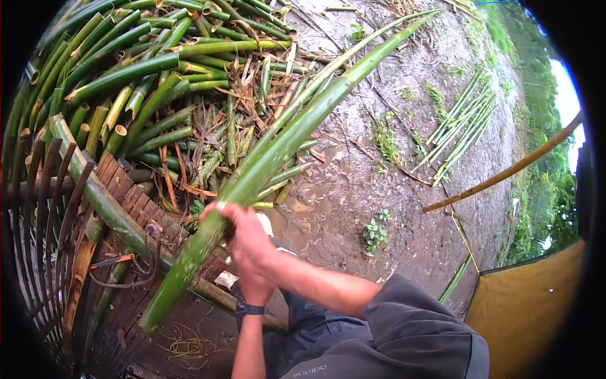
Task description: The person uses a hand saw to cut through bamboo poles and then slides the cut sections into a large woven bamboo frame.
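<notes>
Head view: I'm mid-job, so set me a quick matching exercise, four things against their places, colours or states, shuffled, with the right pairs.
Things:
1. Long bamboo stalk
2. Bamboo pile
3. Thin green stalks
4. Large panel

Matches:
A. Upper left
B. Brownish yellow
C. Gripped, slanting across the middle
D. Lying on muddy ground, upper right

Pairs: 1-C; 2-A; 3-D; 4-B
</notes>
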A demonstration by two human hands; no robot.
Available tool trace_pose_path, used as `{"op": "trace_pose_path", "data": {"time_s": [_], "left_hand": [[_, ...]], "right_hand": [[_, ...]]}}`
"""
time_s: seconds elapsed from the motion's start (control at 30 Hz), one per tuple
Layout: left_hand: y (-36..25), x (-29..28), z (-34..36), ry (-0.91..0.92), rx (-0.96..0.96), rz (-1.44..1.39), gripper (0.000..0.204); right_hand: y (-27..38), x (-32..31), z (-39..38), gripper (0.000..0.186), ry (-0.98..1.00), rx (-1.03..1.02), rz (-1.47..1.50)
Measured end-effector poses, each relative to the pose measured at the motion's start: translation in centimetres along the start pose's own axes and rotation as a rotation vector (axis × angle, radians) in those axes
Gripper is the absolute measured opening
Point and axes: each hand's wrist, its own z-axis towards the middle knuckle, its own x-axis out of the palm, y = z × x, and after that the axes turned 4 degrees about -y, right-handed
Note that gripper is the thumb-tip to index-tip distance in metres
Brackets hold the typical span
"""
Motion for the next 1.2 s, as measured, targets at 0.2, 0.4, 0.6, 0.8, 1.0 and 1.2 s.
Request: {"op": "trace_pose_path", "data": {"time_s": [0.2,0.4,0.6,0.8,1.0,1.2], "left_hand": [[-9.8,0.5,2.4,-0.164,-0.015,-1.492,0.087],[-2.9,-17.3,-6.2,-0.437,0.001,-1.572,0.034],[5.2,-38.0,-23.6,-0.701,-0.070,-1.489,0.038],[8.1,-55.1,-42.9,-1.121,0.123,-1.203,0.050],[9.6,-54.9,-42.9,-1.105,0.318,-1.325,0.070],[5.4,-32.4,-26.3,-0.859,0.070,-1.632,0.068]], "right_hand": [[-11.0,4.6,-16.5,0.072,0.452,0.293,-0.400],[3.0,5.8,-17.4,0.042,0.836,-0.675,-1.290],[17.8,-5.1,-4.3,0.124,-0.028,-0.552,-2.623],[15.4,-5.1,2.5,0.100,0.470,-0.549,-2.771],[6.1,-6.7,2.2,0.023,0.638,-0.951,-2.502],[-15.8,10.1,-16.2,0.064,1.026,-0.853,-1.875]]}}
